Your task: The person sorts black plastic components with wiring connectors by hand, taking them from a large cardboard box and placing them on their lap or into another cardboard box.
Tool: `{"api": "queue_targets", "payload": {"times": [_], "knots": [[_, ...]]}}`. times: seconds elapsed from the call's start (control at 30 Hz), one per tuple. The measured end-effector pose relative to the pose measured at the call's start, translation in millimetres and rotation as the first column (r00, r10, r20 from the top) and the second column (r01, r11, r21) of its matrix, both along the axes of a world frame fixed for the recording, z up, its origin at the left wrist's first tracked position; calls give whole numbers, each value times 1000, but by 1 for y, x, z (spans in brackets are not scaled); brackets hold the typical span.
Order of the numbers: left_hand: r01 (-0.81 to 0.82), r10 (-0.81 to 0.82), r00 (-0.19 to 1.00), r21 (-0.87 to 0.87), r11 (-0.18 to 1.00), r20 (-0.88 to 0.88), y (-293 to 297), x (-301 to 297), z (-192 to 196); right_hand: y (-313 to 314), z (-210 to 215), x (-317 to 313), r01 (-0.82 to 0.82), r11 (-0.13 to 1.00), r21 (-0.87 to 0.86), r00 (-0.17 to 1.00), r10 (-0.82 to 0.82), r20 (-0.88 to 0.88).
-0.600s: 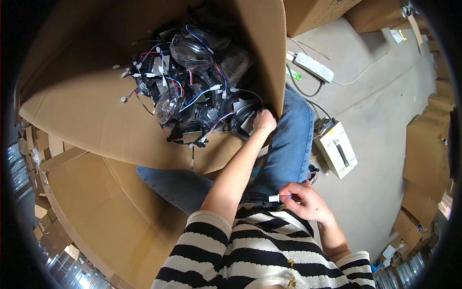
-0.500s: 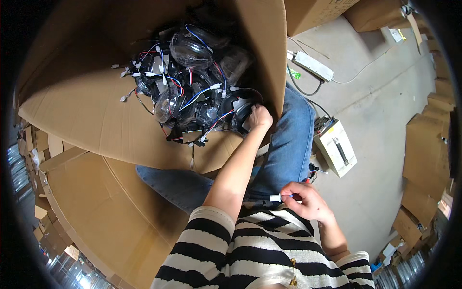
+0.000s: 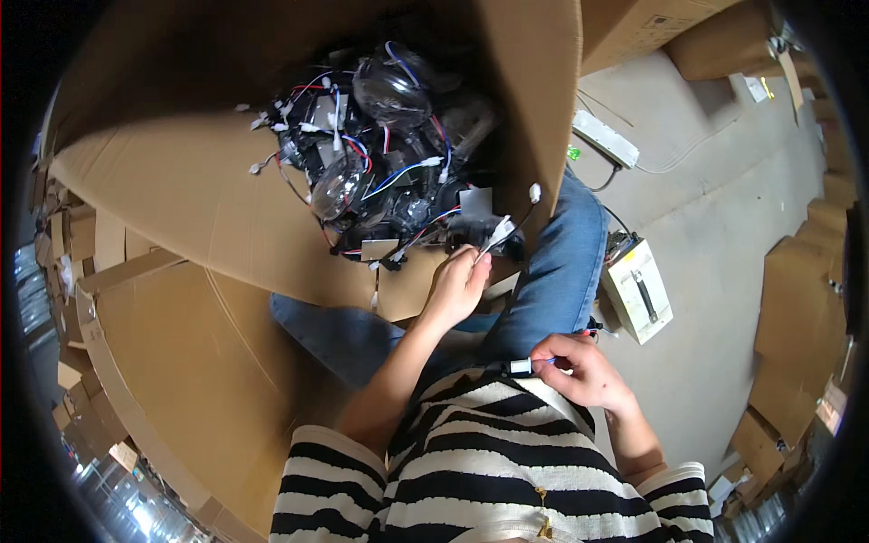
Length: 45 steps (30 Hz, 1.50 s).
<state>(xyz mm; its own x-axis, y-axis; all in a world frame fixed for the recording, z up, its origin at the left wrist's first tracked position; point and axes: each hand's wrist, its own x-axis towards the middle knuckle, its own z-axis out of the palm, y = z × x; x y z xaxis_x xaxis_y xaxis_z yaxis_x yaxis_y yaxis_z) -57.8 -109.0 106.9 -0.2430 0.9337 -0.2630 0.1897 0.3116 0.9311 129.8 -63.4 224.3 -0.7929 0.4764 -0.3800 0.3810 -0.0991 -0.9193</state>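
At the near edge of the large carton's opening, my left hand point(image 3: 460, 285) is closed on a thin cable with a white connector point(image 3: 500, 233). Just beyond it sits a black part point(image 3: 509, 246), partly hidden by the hand; a second white plug point(image 3: 535, 193) stands up on a dark wire beside it. Close to my waist, my right hand point(image 3: 584, 369) pinches a white connector point(image 3: 520, 366) with a blue wire between thumb and fingers. A heap of black, plastic-wrapped parts point(image 3: 389, 172) with red, white and blue wires fills the carton's inside.
The carton's wall point(image 3: 552, 109) rises on the right of the heap. On the grey floor to the right lie a white power strip point(image 3: 606, 138) and a cream box with a black handle point(image 3: 639, 294). Stacked cartons point(image 3: 797, 281) line the far right; a cardboard flap point(image 3: 199, 362) spreads at left.
My left hand has drawn back from the black part at the heap's right toward me and now grips a cable. My right hand keeps its pinch; the view has shifted slightly.
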Motion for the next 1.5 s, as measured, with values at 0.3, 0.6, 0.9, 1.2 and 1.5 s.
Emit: {"api": "queue_targets", "payload": {"times": [0.3,0.6,0.9,1.2,1.5], "knots": [[-168,142,751,21,986,-644,-36,-38,80,5,12,-42,-158,981,111,980,170,-101],[-420,343,638,62,906,-689,-83,-94,101,-8,14,-55,-303,947,101,950,309,-42],[-230,207,912,24,973,354,-88,-79,102,11,52,-16,-127,989,70,976,112,189],[-72,50,982,116,991,181,-89,-50,115,-5,58,-36,58,996,63,997,-61,38],[131,-29,954,326,936,-298,-91,-27,115,-17,47,-59,62,998,8,998,-62,-31]]}}
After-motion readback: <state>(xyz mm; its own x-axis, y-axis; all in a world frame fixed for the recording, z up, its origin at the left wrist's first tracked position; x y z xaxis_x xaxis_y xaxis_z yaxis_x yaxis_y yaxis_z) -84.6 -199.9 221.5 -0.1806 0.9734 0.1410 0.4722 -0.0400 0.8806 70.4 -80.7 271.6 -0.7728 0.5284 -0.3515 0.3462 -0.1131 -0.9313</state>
